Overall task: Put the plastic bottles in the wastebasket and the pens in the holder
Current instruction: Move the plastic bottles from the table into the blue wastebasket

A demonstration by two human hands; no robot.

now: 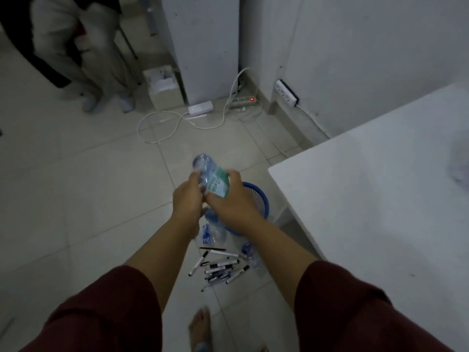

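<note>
Both my hands grip one clear plastic bottle (pixel 209 174) with a green label, held in the air just left of the blue mesh wastebasket (pixel 260 196). My left hand (pixel 189 196) holds its left side and my right hand (pixel 233 199) wraps the label end. Below my hands, another clear bottle (pixel 212 233) lies on the floor by the basket, and a third bottle (pixel 251 255) lies further right. Several black and white pens (pixel 220 269) are scattered on the tiles near them. No pen holder is visible.
A white table (pixel 368 199) fills the right side, close to the basket. White cables (pixel 172 123) and a power strip (pixel 243 101) lie on the floor beyond. Another person's legs (pixel 83 59) stand at top left beside a small cardboard box (pixel 162 87). My bare foot (pixel 200 326) is at the bottom.
</note>
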